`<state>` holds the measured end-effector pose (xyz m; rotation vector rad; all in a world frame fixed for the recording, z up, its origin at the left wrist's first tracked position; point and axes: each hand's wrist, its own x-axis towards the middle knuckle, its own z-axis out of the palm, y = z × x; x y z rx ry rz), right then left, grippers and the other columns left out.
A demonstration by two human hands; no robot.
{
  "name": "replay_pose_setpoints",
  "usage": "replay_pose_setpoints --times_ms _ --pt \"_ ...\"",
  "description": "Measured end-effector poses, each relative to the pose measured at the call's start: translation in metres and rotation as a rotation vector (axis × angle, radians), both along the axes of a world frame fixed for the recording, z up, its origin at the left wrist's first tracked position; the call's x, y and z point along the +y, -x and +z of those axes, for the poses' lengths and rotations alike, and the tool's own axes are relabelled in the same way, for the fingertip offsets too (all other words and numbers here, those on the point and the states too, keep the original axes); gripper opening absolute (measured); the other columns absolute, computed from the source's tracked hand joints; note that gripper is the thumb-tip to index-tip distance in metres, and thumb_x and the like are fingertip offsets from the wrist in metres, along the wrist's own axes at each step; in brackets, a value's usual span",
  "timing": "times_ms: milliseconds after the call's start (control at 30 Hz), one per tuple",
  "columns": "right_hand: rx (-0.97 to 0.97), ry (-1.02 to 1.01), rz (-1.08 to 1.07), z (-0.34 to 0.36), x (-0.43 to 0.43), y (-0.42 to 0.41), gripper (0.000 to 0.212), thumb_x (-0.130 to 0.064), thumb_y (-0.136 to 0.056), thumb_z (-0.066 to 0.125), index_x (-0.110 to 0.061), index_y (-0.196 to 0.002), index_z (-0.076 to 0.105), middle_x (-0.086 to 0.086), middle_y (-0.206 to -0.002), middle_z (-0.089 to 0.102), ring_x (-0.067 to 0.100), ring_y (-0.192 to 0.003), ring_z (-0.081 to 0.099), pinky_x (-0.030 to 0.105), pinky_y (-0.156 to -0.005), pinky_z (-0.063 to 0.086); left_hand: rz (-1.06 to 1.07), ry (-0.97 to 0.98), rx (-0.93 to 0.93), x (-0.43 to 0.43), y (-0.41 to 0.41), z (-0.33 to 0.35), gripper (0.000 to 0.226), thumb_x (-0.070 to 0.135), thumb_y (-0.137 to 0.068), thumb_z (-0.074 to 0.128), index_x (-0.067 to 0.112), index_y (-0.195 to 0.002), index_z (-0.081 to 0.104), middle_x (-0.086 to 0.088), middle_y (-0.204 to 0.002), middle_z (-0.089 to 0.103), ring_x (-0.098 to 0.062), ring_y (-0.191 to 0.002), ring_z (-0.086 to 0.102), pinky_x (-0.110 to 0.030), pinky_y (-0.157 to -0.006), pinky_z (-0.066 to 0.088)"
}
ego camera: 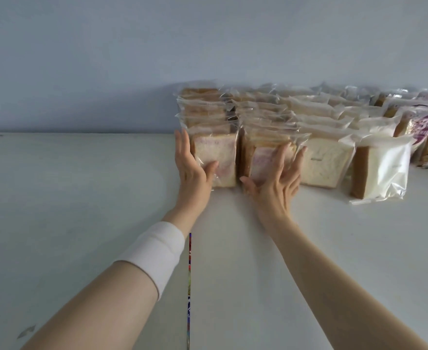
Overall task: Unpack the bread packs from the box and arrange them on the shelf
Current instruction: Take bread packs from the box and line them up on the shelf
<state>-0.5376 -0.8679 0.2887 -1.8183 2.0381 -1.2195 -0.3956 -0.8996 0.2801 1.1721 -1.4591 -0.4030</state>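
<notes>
Where white shelf (68, 198) meets pale wall (106, 59) — bread packs (319, 162) stand.

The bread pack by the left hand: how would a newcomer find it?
Start at the white shelf and follow the rows of bread packs to their left end. The front pack there, with a pink swirl, is it: only bare shelf lies to its left, and the left hand touches it.
</notes>
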Motion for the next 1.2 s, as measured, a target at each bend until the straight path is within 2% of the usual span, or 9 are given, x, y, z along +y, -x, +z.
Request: replay_pose_setpoints --times_ms 100,233,367,533,633,767,933,1067,1200 --pt "-0.012 0.012 0.045 -0.001 -0.006 -0.002 0.094 -0.047 -0.078 0.065 -0.032 -0.136 -0.006 0.023 -0.151 -0.02 0.036 -0.142 -0.006 0.042 -0.113 0.002 -0.009 0.058 -0.079 -0.007 -0.004 -0.002 0.083 -0.004 -0.085 0.056 0.006 -0.14 -0.006 -0.016 -0.149 -0.002 -0.031 -0.143 0.001 -0.037 -0.118 0.009" --pt "-0.099 0.046 0.239 -0.003 0.001 0.021 0.097 -0.035 -0.077 0.071 -0.032 -0.136 -0.007 0.022 -0.15 -0.022 0.022 -0.14 -0.018 0.041 -0.114 0.001 -0.017 0.014 -0.071 -0.005 -0.011 -0.005 0.089 0.01 -0.085 0.062 0.014 -0.138 -0.01 -0.014 -0.15 -0.006 -0.025 -0.141 -0.004 -0.025 -0.116 0.0" --pt "-0.147 0.062 0.202 -0.005 0.005 0.043 0.111 -0.02 -0.069 0.079 -0.006 -0.144 -0.002 0.023 -0.149 0.006 0.035 -0.14 0.015 0.044 -0.113 0.026 -0.01 0.035 -0.197 0.002 -0.015 0.002 0.115 0.029 -0.069 0.078 0.003 -0.141 -0.008 -0.032 -0.148 -0.013 -0.028 -0.139 -0.012 -0.018 -0.113 -0.008" --pt "-0.159 0.078 0.166 -0.012 0.003 0.041 0.112 -0.014 -0.063 0.083 -0.007 -0.146 0.009 0.02 -0.138 0.027 0.033 -0.127 0.036 0.026 -0.101 0.035 -0.045 0.04 -0.428 0.002 -0.022 0.009 0.114 0.019 -0.059 0.085 0.01 -0.144 0.01 -0.039 -0.145 -0.011 -0.03 -0.137 -0.012 -0.049 -0.115 0.012" --pt "-0.238 0.097 0.15 -0.014 0.002 0.036 0.11 -0.018 -0.065 0.082 -0.011 -0.147 0.009 0.016 -0.142 0.03 0.029 -0.129 0.036 0.014 -0.096 0.029 0.034 0.214 -0.56 -0.006 -0.027 0.017 0.102 0.03 -0.056 0.085 0.008 -0.136 0.025 -0.044 -0.14 0.007 -0.04 -0.136 0.002 -0.051 -0.114 0.02" --pt "-0.3 0.1 0.16 -0.016 -0.004 0.031 0.116 -0.014 -0.065 0.082 -0.006 -0.146 0.0 0.015 -0.153 0.015 0.023 -0.141 0.021 0.022 -0.109 0.023 0.069 0.352 -0.744 -0.016 -0.03 0.019 0.091 0.042 -0.057 0.082 0.009 -0.123 0.03 -0.049 -0.134 0.017 -0.05 -0.132 0.012 -0.064 -0.106 0.028" --pt "-0.288 0.053 0.179 -0.016 -0.016 0.026 0.118 -0.011 -0.067 0.08 0.0 -0.144 -0.008 0.013 -0.154 0.002 0.014 -0.14 0.004 0.009 -0.108 0.005 0.128 0.432 -0.933 -0.025 -0.034 0.013 0.087 0.051 -0.061 0.075 0.007 -0.123 0.032 -0.048 -0.126 0.033 -0.059 -0.124 0.031 -0.052 -0.112 0.021" --pt "-0.293 0.025 0.199 -0.017 -0.016 0.029 0.118 -0.012 -0.068 0.08 -0.001 -0.144 -0.009 0.005 -0.149 0.004 0.002 -0.132 0.002 0.005 -0.105 0.003 0.091 0.457 -0.892 -0.024 -0.037 0.011 0.085 0.053 -0.072 0.066 0.007 -0.131 0.026 -0.047 -0.131 0.024 -0.058 -0.128 0.022 -0.049 -0.115 0.015" --pt "-0.252 -0.012 0.237 -0.014 -0.012 0.033 0.115 -0.013 -0.073 0.076 -0.001 -0.143 -0.014 0.015 -0.155 -0.006 0.019 -0.143 0.0 0.017 -0.11 0.006 -0.021 0.334 -0.476 -0.02 -0.039 0.021 0.099 0.04 -0.073 0.072 0.009 -0.142 0.007 -0.053 -0.135 -0.004 -0.048 -0.137 -0.004 -0.033 -0.119 0.007"
